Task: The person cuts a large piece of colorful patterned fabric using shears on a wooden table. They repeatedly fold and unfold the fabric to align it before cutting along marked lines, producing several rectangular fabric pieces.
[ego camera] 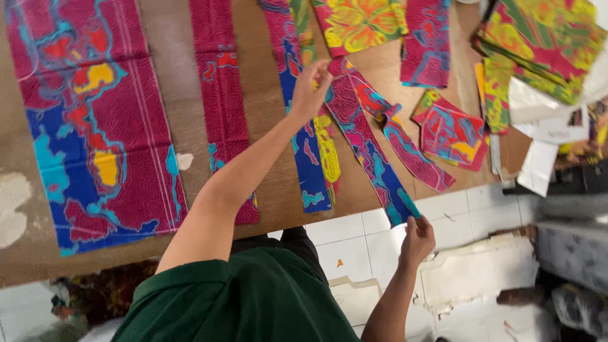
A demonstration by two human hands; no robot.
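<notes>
Left hand [309, 90] pinched on far end of patterned fabric strip [366, 142]; right hand [417, 239] gripping near end. Strip stretched flat over wooden tabletop [269, 107], btwn other cut pieces.

Dark green short-sleeved shirt here, plain fabric with a folded hem at the sleeve edge, black garment below it. Both forearms bare, left hand [310, 92] and right hand [417, 240] ungloved, no rings or watch showing.

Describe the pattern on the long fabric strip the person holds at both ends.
The long fabric strip has swirling magenta, blue and turquoise contour patterning with red patches; the head view shows it best.
</notes>
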